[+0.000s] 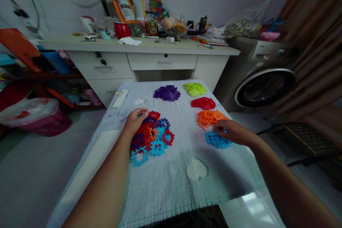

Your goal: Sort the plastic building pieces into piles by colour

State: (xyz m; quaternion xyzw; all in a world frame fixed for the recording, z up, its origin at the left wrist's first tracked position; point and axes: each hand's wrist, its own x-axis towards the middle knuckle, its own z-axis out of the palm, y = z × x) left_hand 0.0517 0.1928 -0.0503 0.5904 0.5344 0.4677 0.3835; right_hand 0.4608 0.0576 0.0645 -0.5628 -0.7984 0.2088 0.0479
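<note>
A mixed heap of flat plastic puzzle tiles [153,137] in red, blue, purple and orange lies in the middle of a pale blue cloth [171,178] over a small table. My left hand [135,121] rests on the heap's far left edge with its fingers curled over the tiles. On the right, my right hand [231,131] lies on a pile of blue tiles [216,140], fingers bent down onto it. Sorted piles sit beyond: orange [210,117], red [203,103], lime green [194,89] and purple [167,93].
A white tube-shaped thing [120,99] lies at the cloth's far left corner. Behind stands a cluttered white desk [139,60] with drawers. A washing machine [263,85] is at the right, a pink basin [40,117] on the floor at the left.
</note>
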